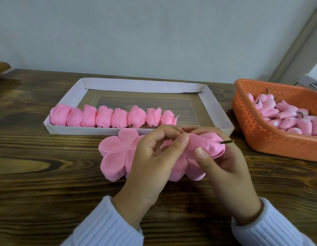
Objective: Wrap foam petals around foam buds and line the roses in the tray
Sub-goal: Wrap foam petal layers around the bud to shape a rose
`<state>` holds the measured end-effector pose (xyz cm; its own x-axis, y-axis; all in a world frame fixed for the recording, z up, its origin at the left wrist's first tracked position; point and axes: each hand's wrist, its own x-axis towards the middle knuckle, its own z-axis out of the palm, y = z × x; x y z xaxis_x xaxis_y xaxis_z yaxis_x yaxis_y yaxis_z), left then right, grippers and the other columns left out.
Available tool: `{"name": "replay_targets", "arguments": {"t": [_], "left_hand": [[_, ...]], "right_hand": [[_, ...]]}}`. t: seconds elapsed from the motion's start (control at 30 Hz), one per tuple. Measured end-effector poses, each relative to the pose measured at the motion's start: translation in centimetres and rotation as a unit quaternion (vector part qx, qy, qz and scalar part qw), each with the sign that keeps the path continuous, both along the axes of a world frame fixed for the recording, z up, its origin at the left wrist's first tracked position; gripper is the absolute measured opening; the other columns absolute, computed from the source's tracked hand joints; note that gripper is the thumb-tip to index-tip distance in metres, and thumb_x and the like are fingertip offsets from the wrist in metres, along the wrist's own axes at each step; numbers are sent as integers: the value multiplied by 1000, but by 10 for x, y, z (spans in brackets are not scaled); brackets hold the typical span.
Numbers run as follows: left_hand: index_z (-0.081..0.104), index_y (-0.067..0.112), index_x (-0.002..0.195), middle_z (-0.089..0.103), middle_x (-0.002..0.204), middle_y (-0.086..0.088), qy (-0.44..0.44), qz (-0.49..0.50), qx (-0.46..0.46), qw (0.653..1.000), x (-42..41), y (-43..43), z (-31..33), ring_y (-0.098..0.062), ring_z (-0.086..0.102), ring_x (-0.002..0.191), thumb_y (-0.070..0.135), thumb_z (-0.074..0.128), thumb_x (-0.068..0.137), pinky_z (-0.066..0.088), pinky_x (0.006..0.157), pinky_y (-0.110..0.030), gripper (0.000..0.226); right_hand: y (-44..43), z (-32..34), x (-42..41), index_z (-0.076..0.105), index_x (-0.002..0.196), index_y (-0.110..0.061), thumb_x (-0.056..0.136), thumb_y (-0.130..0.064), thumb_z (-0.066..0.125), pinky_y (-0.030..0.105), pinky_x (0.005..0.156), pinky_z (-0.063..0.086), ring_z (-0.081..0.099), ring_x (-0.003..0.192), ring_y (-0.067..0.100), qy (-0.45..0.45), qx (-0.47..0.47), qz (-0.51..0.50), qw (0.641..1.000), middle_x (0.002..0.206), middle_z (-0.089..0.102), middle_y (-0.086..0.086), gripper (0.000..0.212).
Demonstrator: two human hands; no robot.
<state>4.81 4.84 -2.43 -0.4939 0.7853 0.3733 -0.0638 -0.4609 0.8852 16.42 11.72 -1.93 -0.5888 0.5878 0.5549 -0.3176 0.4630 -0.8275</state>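
The right hand [223,167] curls its grip round the half-wrapped bud [211,146], stem [227,142] toward 3 o'clock; the left hand [154,157] pinches a petal [195,141] onto it. Each petal should wrap snug, overlapping evenly, before seating in the tray [140,85] at 12 o'clock.

i count eight pink foam roses [108,116] lined side by side along the near wall of the white cardboard tray [136,85], stems toward me. a half-wrapped bud [205,144] is held sideways just in front of the tray, its green stem [227,142] pointing right. beneath it, flat pink petal sheets [115,155] lie stacked. more pink buds [285,115] are heaped in the orange basket [260,135].
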Motion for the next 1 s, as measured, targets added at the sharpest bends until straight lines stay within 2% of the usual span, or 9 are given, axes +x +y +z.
{"name": "replay_targets", "arguments": {"t": [0.3,0.4,0.47,0.6,0.7,0.77,0.87,0.9,1.0], "left_hand": [[68,28,74,60,71,6,-16,-21,-70,997,3,-1,1,-4,54,72,41,65,70,46,68,-18,15],[67,24,79,64,71,1,-26,-44,-75,996,3,-1,1,-7,58,70,27,67,77,48,64,-19,3],[65,22,80,67,74,0,-16,-34,-76,996,4,-1,1,-8,61,72,21,63,80,50,64,-18,2],[61,29,85,66,84,10,127,114,-83,982,8,-2,-1,-5,63,81,19,64,79,47,72,-19,12],[55,25,100,61,98,6,193,214,1,958,5,-7,5,-14,60,97,19,60,85,44,83,-20,17],[54,18,108,58,109,-4,236,202,59,949,4,-11,10,-22,56,109,21,56,84,40,94,-24,23],[58,18,113,53,127,-8,312,153,51,936,6,-10,13,-27,48,124,32,61,82,34,107,-36,34],[60,20,113,51,131,-6,313,129,39,940,8,-9,13,-24,47,127,34,62,82,35,107,-36,34],[67,19,107,54,131,-2,292,74,27,953,10,-6,10,-13,47,127,25,60,86,36,103,-21,23]], "right_hand": [[-2,1,0,57,106,-3,88,-14,64,14,83,48,64,97,2,0,-16,8,1000,103,68,-11,22],[-3,1,0,56,109,-1,88,-16,63,18,87,48,65,103,9,6,-32,14,999,111,67,4,26],[-4,1,-1,56,110,-1,86,-17,54,19,88,48,65,105,11,8,-34,16,999,114,66,6,29],[-5,1,-2,57,109,-3,88,-17,54,20,89,48,64,106,13,-4,-28,2,1000,112,67,4,26],[-3,-2,-1,60,104,-9,90,-20,62,18,85,48,65,97,12,-24,-5,-31,999,103,68,-1,18],[-2,-3,0,61,99,-12,87,-25,58,22,78,50,65,87,15,-39,-3,-51,998,94,68,0,18],[-3,-4,0,61,94,-13,84,-26,63,30,64,53,64,73,20,-70,6,-58,996,83,68,4,16],[-4,-4,0,61,94,-15,84,-23,67,29,64,53,65,72,18,-73,15,-57,996,83,68,2,14],[-6,-4,-2,60,96,-26,82,-15,69,13,70,48,65,81,3,-80,76,-66,992,90,67,-12,20]]}}
